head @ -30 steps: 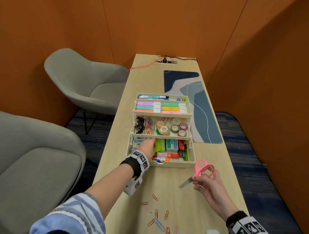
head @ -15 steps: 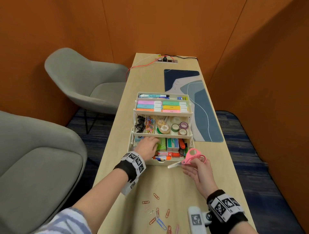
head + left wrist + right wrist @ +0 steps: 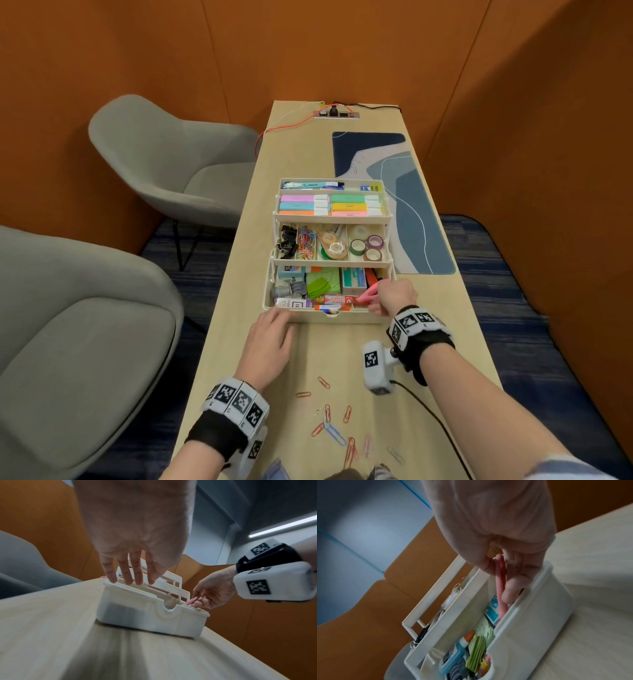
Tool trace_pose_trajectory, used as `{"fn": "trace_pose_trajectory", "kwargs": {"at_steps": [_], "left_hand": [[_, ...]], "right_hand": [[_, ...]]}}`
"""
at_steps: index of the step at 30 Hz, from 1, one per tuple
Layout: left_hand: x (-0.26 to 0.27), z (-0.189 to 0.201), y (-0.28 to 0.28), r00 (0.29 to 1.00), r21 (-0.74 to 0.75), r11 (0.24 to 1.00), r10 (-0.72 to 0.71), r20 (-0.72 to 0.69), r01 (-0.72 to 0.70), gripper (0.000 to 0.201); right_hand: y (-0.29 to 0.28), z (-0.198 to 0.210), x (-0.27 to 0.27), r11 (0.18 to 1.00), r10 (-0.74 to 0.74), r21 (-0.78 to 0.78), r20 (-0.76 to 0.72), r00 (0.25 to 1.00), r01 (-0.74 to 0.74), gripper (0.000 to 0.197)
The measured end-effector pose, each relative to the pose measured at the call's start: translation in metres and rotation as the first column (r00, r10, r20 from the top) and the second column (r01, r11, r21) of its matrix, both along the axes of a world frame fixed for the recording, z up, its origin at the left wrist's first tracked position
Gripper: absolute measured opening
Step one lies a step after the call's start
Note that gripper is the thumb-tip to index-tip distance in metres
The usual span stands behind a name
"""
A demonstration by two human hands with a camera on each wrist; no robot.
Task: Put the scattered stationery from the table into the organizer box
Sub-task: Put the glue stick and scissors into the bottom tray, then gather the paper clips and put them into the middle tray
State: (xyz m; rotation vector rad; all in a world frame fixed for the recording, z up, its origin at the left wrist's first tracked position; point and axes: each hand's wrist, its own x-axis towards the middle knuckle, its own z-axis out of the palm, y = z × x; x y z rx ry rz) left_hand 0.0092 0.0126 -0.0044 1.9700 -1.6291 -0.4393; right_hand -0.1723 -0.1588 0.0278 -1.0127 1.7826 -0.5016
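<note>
Most of the stationery is already sitting in the tiered cream plastic organizer box; your right hand is pinching the pink-handled scissors, lowering them into its bottom tray; your left hand, fingers relaxed, is resting at its front rim; coloured paper clips are lying scattered on the pale wooden table, awaiting collection.

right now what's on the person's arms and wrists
Each wrist has a black band topped by a white strip of square black-and-white markers. A white camera block with the same markers sits at the right wrist, trailing a black cable. Blue-and-white striped sleeves show at the bottom edge.
</note>
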Motion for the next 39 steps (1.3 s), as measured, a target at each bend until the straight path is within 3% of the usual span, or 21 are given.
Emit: {"fn": "trace_pose_trajectory", "kwargs": {"at_steps": [3,6,12,16,18,19,20,21,22,23,25,27,30,31,32,35,39], "left_hand": [[0.005,0.001,0.017,0.999,0.013,0.999,0.032,-0.014,-0.032,0.027],[0.007,-0.002,0.03,0.999,0.037,0.999,0.039,-0.013,-0.039,0.026],[0.006,-0.01,0.046,0.999,0.083,0.996,0.045,-0.026,-0.043,0.024],[0.006,-0.012,0.047,1.0,0.102,0.994,0.026,-0.016,-0.024,0.024],[0.005,-0.01,0.047,1.0,0.093,0.996,0.017,-0.002,-0.017,0.024],[0.005,-0.01,0.048,1.0,0.092,0.996,0.009,0.005,-0.01,0.023],[0.003,-0.01,0.049,1.0,0.097,0.995,0.0,0.01,-0.001,0.023],[0.001,-0.011,0.05,1.0,0.112,0.994,-0.014,0.013,0.013,0.022],[-0.002,-0.014,0.052,0.999,0.137,0.99,-0.036,0.016,0.033,0.021],[-0.006,-0.017,0.055,0.998,0.172,0.983,-0.066,0.019,0.062,0.02],[-0.016,-0.025,0.061,0.985,0.253,0.955,-0.17,0.037,0.155,0.019],[-0.026,-0.033,0.068,0.945,0.35,0.896,-0.318,0.078,0.273,0.021],[-0.037,-0.045,0.075,0.877,0.486,0.779,-0.477,0.049,0.396,0.032],[-0.041,-0.049,0.075,0.858,0.511,0.748,-0.512,0.038,0.424,0.034],[-0.045,-0.052,0.075,0.847,0.517,0.733,-0.531,0.029,0.442,0.033],[-0.052,-0.055,0.065,0.872,0.47,0.768,-0.49,-0.005,0.435,0.023],[-0.054,-0.055,0.043,0.9,0.44,0.806,-0.437,-0.011,0.396,0.012]], "right_hand": [[-0.007,0.005,-0.004,0.993,0.112,0.046,-0.124,0.986,-0.107,0.024],[-0.015,0.007,-0.012,0.973,0.176,0.155,-0.009,0.984,-0.172,0.019],[-0.013,0.016,-0.024,0.939,0.082,0.32,0.139,0.987,-0.123,0.017],[-0.018,0.017,-0.014,0.914,0.267,0.315,0.009,0.964,-0.256,0.021],[-0.021,0.015,-0.009,0.918,0.346,0.224,-0.046,0.937,-0.328,0.015],[-0.022,0.012,-0.008,0.895,0.434,0.17,-0.127,0.892,-0.411,0.011],[-0.021,0.011,-0.007,0.847,0.53,0.139,-0.3,0.794,-0.513,0.008],[-0.02,0.009,-0.005,0.785,0.58,0.138,-0.506,0.639,-0.603,0.011],[-0.017,0.009,-0.004,0.74,0.57,0.137,-0.647,0.506,-0.658,0.015],[-0.01,0.012,-0.003,0.709,0.547,0.109,-0.708,0.446,-0.696,0.019],[0.01,0.013,-0.006,0.641,0.535,0.006,-0.721,0.441,-0.768,0.022],[0.044,0.006,-0.02,0.506,0.639,-0.041,-0.653,0.406,-0.861,0.02],[0.103,-0.014,-0.062,0.279,0.856,0.112,-0.479,0.194,-0.954,0.022],[0.12,-0.02,-0.079,0.236,0.895,0.188,-0.423,0.139,-0.953,0.021],[0.135,-0.028,-0.096,0.223,0.921,0.244,-0.369,0.122,-0.944,0.018],[0.168,-0.047,-0.132,0.248,0.948,0.292,-0.268,0.17,-0.923,0.02],[0.185,-0.068,-0.123,0.284,0.898,0.135,-0.384,0.214,-0.949,0.009]]}}
